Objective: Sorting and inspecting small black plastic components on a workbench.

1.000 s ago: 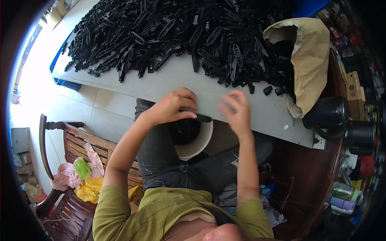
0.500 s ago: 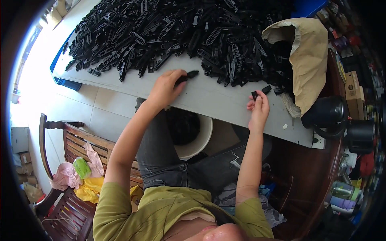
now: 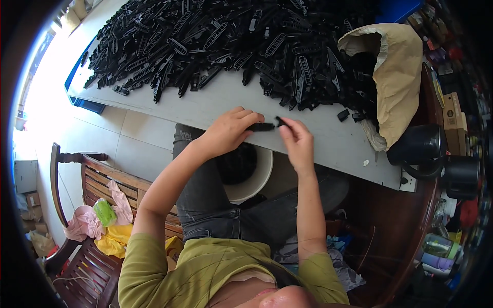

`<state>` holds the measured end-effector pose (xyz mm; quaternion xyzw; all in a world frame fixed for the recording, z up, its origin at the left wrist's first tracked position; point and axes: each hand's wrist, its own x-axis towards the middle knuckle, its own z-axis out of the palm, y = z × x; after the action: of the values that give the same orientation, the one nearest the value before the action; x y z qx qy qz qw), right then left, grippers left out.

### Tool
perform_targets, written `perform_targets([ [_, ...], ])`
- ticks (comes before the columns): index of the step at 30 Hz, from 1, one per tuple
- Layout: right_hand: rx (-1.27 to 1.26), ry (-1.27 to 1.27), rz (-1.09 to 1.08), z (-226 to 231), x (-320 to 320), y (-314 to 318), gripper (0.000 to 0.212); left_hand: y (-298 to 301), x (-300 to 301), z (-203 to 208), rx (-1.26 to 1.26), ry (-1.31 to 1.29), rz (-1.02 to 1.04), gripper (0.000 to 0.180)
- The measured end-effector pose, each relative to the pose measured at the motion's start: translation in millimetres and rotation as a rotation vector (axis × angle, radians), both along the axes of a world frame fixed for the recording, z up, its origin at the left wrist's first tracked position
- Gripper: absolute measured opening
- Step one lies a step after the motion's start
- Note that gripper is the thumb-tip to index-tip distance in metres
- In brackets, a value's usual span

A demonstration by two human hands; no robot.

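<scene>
- Both hands meet over the near edge of the bench [image 3: 328,138]: the left hand [image 3: 229,129] has its grip closed around one end of a long black plastic strip [image 3: 261,127], fingers curled over the top and thumb underneath.
- Right hand [image 3: 297,139] pinches a small black clip [image 3: 280,121] between thumb and fingertips, grip nearly shut, right at the free end of the strip; the two parts touch or almost touch, and I cannot tell whether they are already joined.
- Held level and just above the bench edge, the strip is steadied by the left hand so the right can line up the small part, as I judge it.
- Directly below the hands, between the person's knees, stands a white bucket [image 3: 262,179] with dark parts inside, seemingly placed so things can drop straight down from the bench edge.
- Beyond the hands, across the far side of the bench, lies a big pile of black parts [image 3: 231,46], within arm's reach.
- To the right of the hands a tan paper sack [image 3: 400,77] slumps open on the bench, spilling more black pieces; a few loose bits lie between it and the hands.
- Further right of the sack sit a black kettle [image 3: 418,149] and a dark mug [image 3: 459,174] on a wooden side surface, well apart from the hands.
- Left of the person, a wooden chair [image 3: 82,205] carries pink and yellow cloth.
- Nothing lies between the hands and the bucket.
</scene>
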<state>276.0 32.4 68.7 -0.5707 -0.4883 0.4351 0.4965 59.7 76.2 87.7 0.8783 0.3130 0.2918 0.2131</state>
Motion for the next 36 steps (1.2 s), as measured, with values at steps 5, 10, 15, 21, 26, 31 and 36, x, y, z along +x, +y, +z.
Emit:
perform_targets([
  [5,0.293,-0.601,0.175,13.8,-12.8,-2.2,0.028,5.6,-7.2,-8.5,-0.474,-0.179,0.064,0.032],
  [10,0.271,-0.661,0.238,18.1,1.8,1.8,0.03,15.8,-10.8,-15.7,-0.456,-0.26,0.011,0.023],
  [15,0.352,-0.674,0.395,12.3,-6.9,12.4,0.031,20.1,-8.8,-17.7,-0.389,-0.273,-0.11,0.022],
  [21,0.419,-0.514,0.431,3.3,9.4,11.3,0.021,12.6,-14.3,-6.2,-0.323,-0.143,-0.11,0.02],
  [26,0.324,-0.647,-0.112,-0.8,55.3,37.1,0.027,37.9,-14.0,1.3,-0.097,-0.098,0.11,0.028],
  [31,0.32,-0.878,-0.202,-5.7,41.3,47.4,0.032,73.5,26.7,-13.4,0.078,-0.1,0.583,0.036],
  [36,0.274,-0.868,-0.164,-3.2,45.0,29.7,0.031,72.6,23.2,-21.9,0.117,-0.063,0.605,0.029],
])
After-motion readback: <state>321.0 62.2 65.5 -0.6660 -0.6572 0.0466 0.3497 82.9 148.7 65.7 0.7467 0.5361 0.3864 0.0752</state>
